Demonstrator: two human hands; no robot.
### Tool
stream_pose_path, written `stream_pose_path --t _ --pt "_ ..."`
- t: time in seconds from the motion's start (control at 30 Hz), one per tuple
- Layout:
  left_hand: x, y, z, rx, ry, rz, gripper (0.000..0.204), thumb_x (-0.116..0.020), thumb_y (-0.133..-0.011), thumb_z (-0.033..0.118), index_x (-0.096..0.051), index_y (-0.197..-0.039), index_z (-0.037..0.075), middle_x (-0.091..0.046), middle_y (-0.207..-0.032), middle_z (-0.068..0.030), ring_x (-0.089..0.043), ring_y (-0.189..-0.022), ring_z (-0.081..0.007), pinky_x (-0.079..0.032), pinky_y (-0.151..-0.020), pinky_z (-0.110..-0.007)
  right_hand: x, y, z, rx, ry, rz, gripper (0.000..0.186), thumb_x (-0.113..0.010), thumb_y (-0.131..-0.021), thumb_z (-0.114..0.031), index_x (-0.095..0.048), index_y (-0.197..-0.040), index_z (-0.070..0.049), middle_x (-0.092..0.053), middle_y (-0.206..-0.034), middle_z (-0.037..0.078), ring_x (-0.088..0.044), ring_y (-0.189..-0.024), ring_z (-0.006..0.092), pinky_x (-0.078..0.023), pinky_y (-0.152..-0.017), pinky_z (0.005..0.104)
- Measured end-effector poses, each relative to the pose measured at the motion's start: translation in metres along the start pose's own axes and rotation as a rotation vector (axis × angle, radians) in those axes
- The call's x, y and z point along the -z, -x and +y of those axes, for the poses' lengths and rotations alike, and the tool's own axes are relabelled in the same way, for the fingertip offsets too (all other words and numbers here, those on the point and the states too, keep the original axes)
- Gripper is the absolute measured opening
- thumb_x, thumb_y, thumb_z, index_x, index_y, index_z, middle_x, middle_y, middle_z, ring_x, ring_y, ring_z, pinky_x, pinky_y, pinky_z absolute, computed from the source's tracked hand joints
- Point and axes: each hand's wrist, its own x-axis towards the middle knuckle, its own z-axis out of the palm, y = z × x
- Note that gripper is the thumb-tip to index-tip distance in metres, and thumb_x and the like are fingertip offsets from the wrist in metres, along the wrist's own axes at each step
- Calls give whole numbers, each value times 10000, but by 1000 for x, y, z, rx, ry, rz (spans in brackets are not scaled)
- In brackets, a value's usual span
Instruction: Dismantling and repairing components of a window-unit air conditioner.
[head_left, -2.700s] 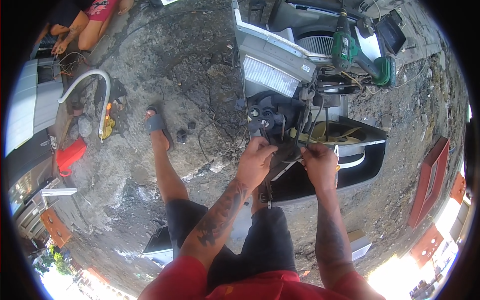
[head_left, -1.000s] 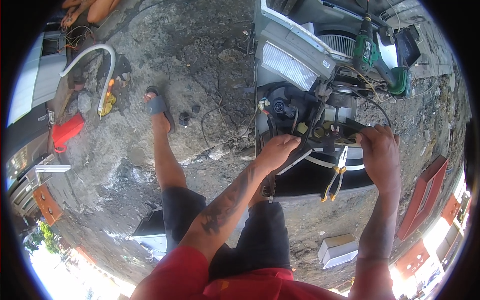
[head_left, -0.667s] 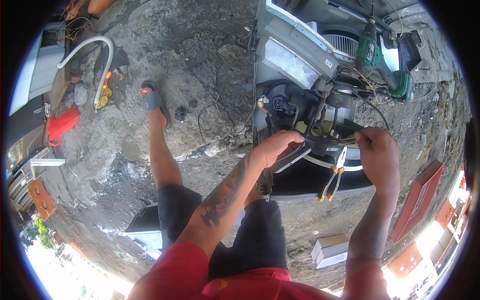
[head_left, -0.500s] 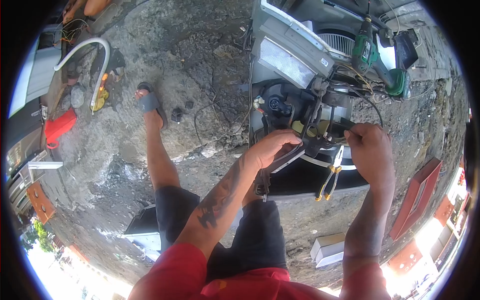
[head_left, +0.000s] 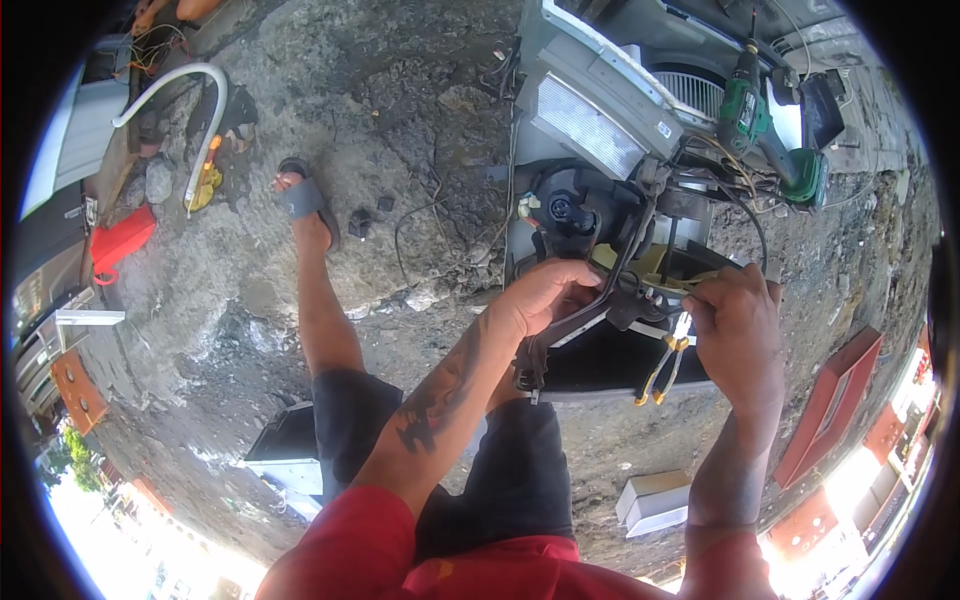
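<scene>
My left hand [head_left: 553, 295] is closed on a black cable [head_left: 612, 285] that runs through the opened appliance, which looks like an air conditioner. My right hand [head_left: 738, 325] pinches at the machine's right side, thumb and fingers together; what lies between them is too small to make out. Just left of that hand, pliers [head_left: 662, 368] with yellow and black handles rest with their jaws toward the machine. Beyond my left hand sits a round black motor-like part [head_left: 568, 212]. A finned metal panel [head_left: 587, 125] leans in the grey housing [head_left: 620, 65] farther off.
A green cordless drill [head_left: 748, 115] lies on the housing at the far right. On rough ground are a bent white hose [head_left: 222, 100], a red plastic piece [head_left: 122, 245] and a white box [head_left: 655, 500]. A reddish frame [head_left: 830, 405] stands at right. Another person's hand [head_left: 148, 15] shows far left.
My right hand has moved slightly down, closer to the pliers. My left hand stays on the cable. The view has shifted a little, so the machine and drill appear farther right.
</scene>
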Motion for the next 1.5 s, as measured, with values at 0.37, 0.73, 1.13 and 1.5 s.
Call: stream_pose_path --t 0.37,0.73,1.13,1.5 --pt "-26 -7 17 60 -156 209 208 -644 -920 210 -693 -981 18 -721 -856 -103 -674 -717 -164 -511 -659 -279 -17 7 -4 237 105 137 52 -708 -779 -73 -688 -827 -67 -551 -842 38 -516 -899 251 -363 -861 422" --pt "-31 -13 29 39 -525 293 169 -719 -870 225 -746 -873 59 -733 -779 -49 -632 -676 -100 -434 -599 -250 -49 15 4 186 -50 233 78 -711 -823 -126 -697 -884 -81 -566 -860 40 -517 -887 268 -355 -867 442" --pt "-26 -12 34 147 -337 230 265 -763 -878 327 -746 -901 64 -739 -812 -42 -622 -664 -69 -428 -555 -203 -47 21 32 -330 -533 217 187 -675 -926 -165 -685 -954 20 -629 -802 74 -546 -718 157 -440 -676 316" --pt "-23 4 2 -139 -196 252 264 -669 -953 230 -689 -990 -31 -706 -787 -86 -659 -671 -119 -528 -600 -231 -73 18 38 -213 -313 166 136 -708 -870 -179 -700 -843 -46 -636 -829 69 -567 -850 279 -423 -782 409"
